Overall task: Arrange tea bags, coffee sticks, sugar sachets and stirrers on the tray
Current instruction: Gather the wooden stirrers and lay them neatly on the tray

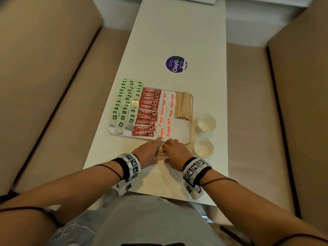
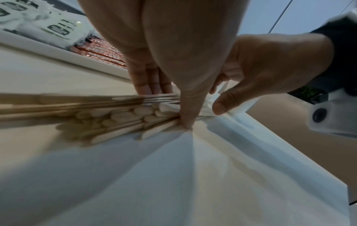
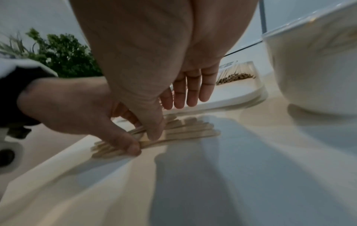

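Observation:
A white tray [image 1: 110, 129] holds green tea bags [image 1: 126, 105], red coffee sticks [image 1: 148, 112], sugar sachets [image 1: 166, 112] and a stack of wooden stirrers [image 1: 183, 106] at its right. Just in front of the tray, a loose bundle of stirrers [image 1: 160, 154] lies on the table. My left hand [image 1: 150, 151] and right hand [image 1: 174, 150] meet over it. The left thumb [image 2: 185, 122] presses the bundle's ends [image 2: 123, 119], with the fingers on its far side. The right thumb [image 3: 154, 133] pinches the same bundle [image 3: 185, 128].
Two white cups [image 1: 206, 122] [image 1: 203, 147] stand right of the tray, the nearer one close to my right hand. A round purple sticker [image 1: 176, 64] lies further back on the narrow white table. Tan sofas [image 1: 44, 103] flank both sides.

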The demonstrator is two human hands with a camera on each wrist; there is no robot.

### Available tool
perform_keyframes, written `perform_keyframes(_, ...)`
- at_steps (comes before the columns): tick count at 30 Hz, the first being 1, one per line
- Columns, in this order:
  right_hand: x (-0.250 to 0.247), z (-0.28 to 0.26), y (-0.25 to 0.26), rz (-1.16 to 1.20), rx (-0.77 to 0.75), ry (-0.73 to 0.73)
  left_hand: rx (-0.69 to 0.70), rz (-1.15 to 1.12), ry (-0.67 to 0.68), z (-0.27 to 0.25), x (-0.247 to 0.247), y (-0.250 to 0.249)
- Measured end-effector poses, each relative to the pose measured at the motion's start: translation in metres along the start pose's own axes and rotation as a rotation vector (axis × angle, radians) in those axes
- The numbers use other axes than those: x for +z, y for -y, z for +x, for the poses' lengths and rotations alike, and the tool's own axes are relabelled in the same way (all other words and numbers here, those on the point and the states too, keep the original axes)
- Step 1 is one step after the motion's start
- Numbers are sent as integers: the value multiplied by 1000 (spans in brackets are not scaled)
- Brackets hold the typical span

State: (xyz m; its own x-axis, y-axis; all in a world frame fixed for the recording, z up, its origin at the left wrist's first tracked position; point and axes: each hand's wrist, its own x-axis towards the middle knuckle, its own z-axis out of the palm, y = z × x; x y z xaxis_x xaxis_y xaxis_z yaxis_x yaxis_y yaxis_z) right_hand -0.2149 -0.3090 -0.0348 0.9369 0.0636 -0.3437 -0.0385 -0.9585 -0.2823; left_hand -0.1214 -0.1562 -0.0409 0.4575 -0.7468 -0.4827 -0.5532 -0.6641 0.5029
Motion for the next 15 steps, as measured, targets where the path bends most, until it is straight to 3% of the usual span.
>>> perform_keyframes(9,11,13,10,-87,-108,31,-1,402,-11,-16,-2,25)
perform_keyframes(15,5,30,21,-125,-184,99,-83,332,23,-13,-6,22)
